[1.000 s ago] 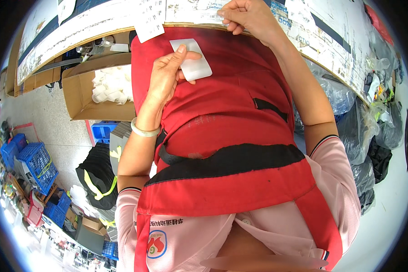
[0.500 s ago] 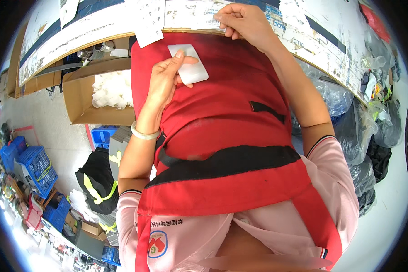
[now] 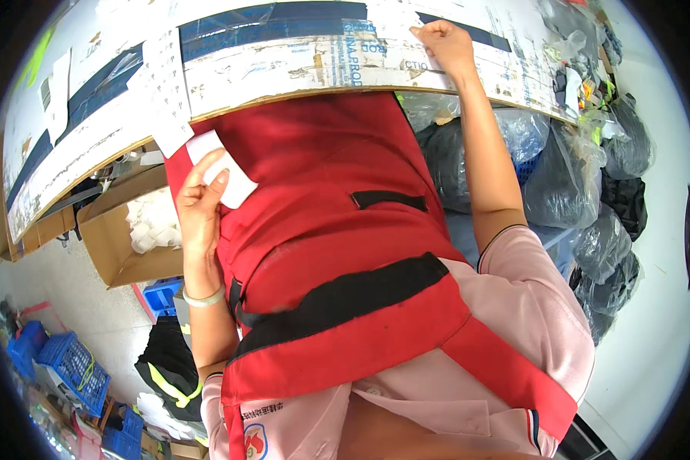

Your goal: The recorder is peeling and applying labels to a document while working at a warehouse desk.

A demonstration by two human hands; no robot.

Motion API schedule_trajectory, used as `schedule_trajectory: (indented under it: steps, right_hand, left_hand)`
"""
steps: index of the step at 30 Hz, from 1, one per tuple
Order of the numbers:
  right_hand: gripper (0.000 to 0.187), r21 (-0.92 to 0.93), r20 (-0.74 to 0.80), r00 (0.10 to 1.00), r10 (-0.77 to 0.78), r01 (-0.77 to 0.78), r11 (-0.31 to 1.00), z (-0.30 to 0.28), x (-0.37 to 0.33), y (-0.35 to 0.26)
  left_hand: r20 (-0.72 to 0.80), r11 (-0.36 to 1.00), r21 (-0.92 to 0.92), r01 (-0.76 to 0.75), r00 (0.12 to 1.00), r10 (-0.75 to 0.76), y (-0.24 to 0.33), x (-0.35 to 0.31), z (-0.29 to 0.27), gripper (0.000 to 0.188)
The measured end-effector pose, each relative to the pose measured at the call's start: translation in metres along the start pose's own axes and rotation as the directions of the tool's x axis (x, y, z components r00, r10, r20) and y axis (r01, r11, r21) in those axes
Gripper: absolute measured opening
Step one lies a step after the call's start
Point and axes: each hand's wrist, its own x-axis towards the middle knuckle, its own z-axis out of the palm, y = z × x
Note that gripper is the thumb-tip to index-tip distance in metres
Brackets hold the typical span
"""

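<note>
My left hand [image 3: 202,205] holds a small white rectangular packet [image 3: 224,172] against my red apron [image 3: 337,253], just below the edge of the worktable [image 3: 299,77]. My right hand [image 3: 446,42] reaches up onto the tabletop with its fingers curled, pinching the edge of a clear film sheet [image 3: 376,31] that lies on the taped surface. A pale band circles my left wrist [image 3: 203,298].
An open cardboard box [image 3: 130,238] holding white pieces sits under the table at left. Dark plastic bags [image 3: 583,184] pile up at right. Blue crates [image 3: 69,368] and a black bag with yellow trim [image 3: 169,372] stand on the floor at lower left. Paper slips [image 3: 165,84] lie on the table.
The view has shifted, so the table edge and both hands sit lower and more to the right. My right hand stays on the tabletop film; my left hand keeps the white packet.
</note>
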Motion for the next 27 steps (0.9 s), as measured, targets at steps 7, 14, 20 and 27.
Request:
schedule_trajectory:
  steps: [7, 14, 20, 27]
  right_hand:
    - [0.044, -0.064, -0.185, 0.981, -0.058, 0.047, 0.997, 0.006, -0.005, 0.010]
    - [0.035, 0.339, -0.111, 0.993, 0.033, 0.006, 0.941, 0.008, -0.025, -0.029]
    - [0.027, 0.335, -0.082, 0.986, -0.145, 0.164, 0.928, 0.031, -0.045, -0.087]
    - [0.013, 0.353, 0.124, 0.925, -0.359, 0.297, 0.887, 0.075, -0.090, -0.154]
  left_hand:
    - [-0.278, 0.959, -0.278, -0.062, 0.960, -0.019, -0.026, -0.021, -0.125, 0.036]
    - [-0.690, 0.935, -0.181, 0.305, 0.638, -0.342, -0.128, -0.040, -0.308, 0.079]
    - [-0.738, 0.931, 0.278, 0.236, 0.673, 0.049, -0.118, -0.032, -0.317, 0.042]
    - [-0.321, 0.998, 0.055, -0.018, 0.946, 0.035, 0.029, 0.025, -0.066, 0.032]
